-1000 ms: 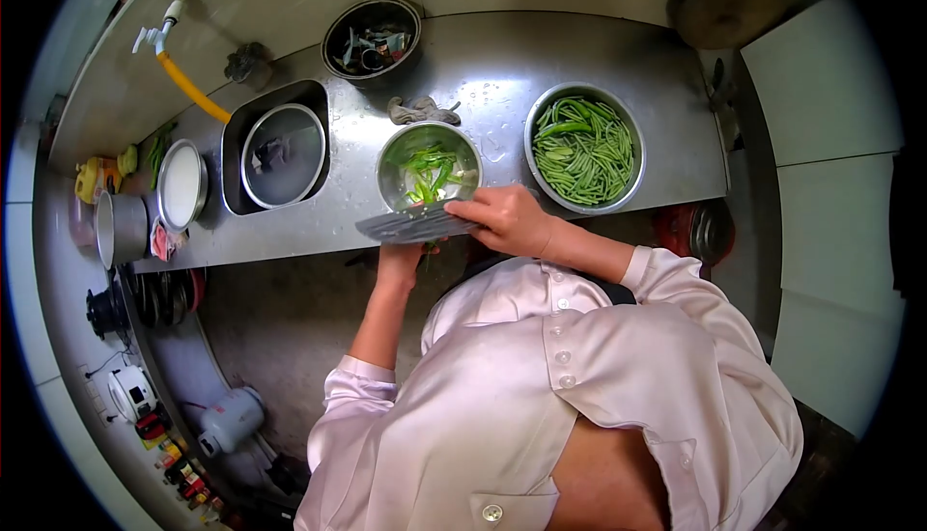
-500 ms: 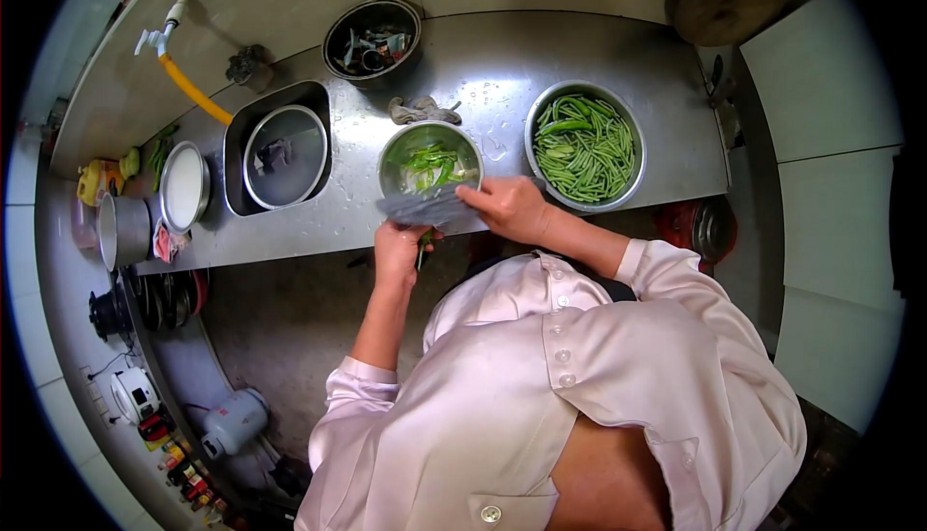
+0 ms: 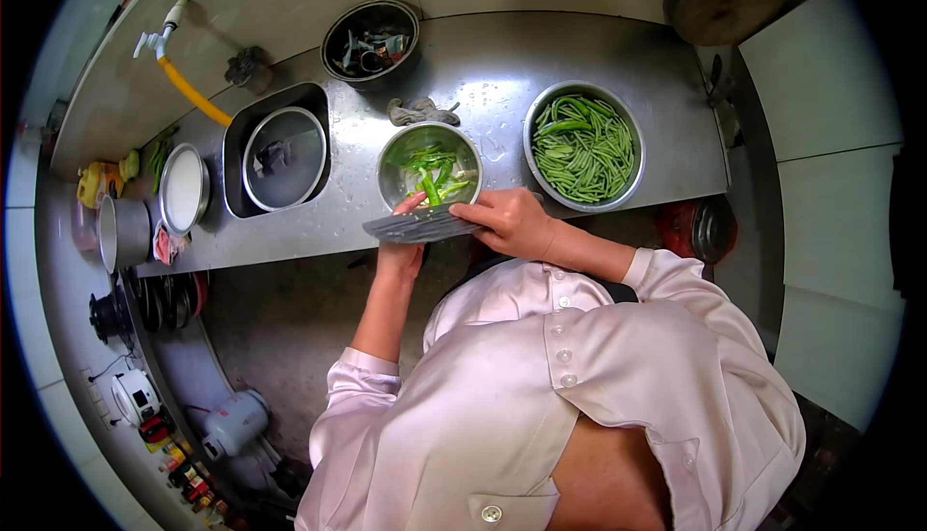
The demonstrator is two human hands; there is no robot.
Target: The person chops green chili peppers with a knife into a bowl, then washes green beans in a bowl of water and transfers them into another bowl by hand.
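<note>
My right hand [image 3: 510,219] grips a wide dark cleaver [image 3: 417,226], its blade lying across the near rim of a small steel bowl [image 3: 388,154]. Beneath and behind the blade is my left hand [image 3: 401,253], with fingertips showing above it beside a green pepper piece [image 3: 431,188]; most of its fingers are hidden. Sliced green pieces [image 3: 430,159] lie in the bowl. To the right, a larger steel basin [image 3: 639,145] holds cut green beans [image 3: 585,159] with some whole green peppers on top.
A grey rag [image 3: 423,111] lies behind the small bowl, near a dark basin of scraps [image 3: 333,34]. On the left are a sink [image 3: 232,183] with a water-filled basin [image 3: 286,157], a white-filled bowl [image 3: 183,188] and a pot [image 3: 124,232]. The counter's front edge runs below my hands.
The cleaver has swung up toward the bowl, then back down and left. Green pieces in the bowl have shifted, and my left fingertips now show above the blade.
</note>
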